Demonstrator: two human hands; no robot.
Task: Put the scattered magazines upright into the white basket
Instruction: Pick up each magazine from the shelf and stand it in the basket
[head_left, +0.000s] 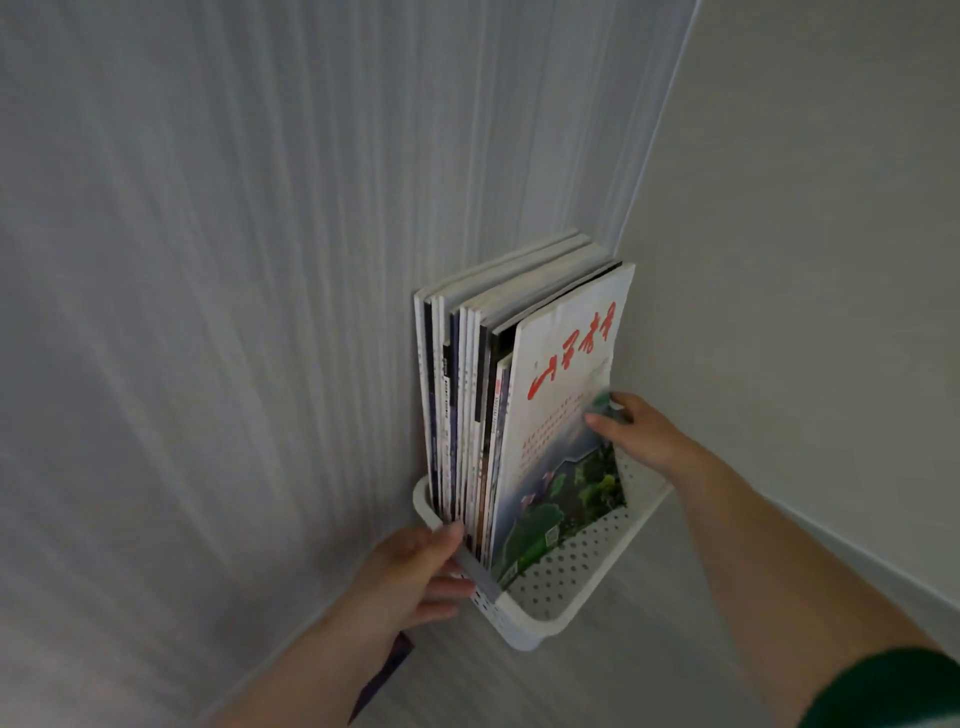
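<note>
A white perforated basket (558, 613) stands in the corner by the wall. Several magazines (467, 395) stand upright in it, packed toward its left end. The nearest one, a magazine with red characters and a green lotus cover (561, 415), leans on the stack. My right hand (639, 434) rests on that cover's right edge, fingers closed on it. My left hand (415, 577) grips the basket's near rim at the left, thumb over the edge.
A pale striped wall (208, 312) fills the left and a plain wall (805, 260) the right, meeting behind the basket. A dark purple strip (384, 670) shows under my left wrist. The basket's right part holds no magazines.
</note>
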